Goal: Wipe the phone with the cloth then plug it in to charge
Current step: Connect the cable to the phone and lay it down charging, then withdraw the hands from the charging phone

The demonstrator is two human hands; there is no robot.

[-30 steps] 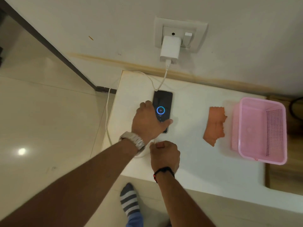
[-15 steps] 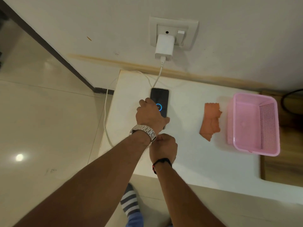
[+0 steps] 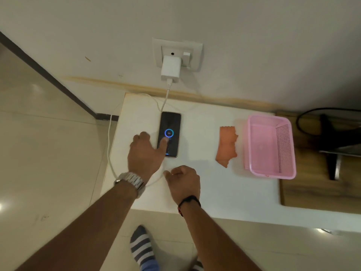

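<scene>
The phone (image 3: 170, 126) lies face up on the white table (image 3: 205, 192), its screen lit with a blue charging ring. A white charging cable (image 3: 109, 145) runs from the wall charger (image 3: 170, 69), loops off the table's left edge and returns toward the phone's near end. My left hand (image 3: 145, 155) rests beside the phone with its thumb on the lower screen. My right hand (image 3: 183, 182) sits just below the phone, fingers curled, fingertips pinched at the cable. The orange cloth (image 3: 226, 145) lies flat to the right, apart from both hands.
A pink plastic basket (image 3: 252, 145) stands right of the cloth. The wall socket plate (image 3: 195, 55) is above the table. A wooden surface (image 3: 312, 188) with a dark stand and black cord lies at far right. My striped sock (image 3: 141, 249) is on the tiled floor.
My left hand has loosened from the phone's side, leaving only the thumb on the screen. My right hand has drawn back a little from the phone's near end. The view has pulled back.
</scene>
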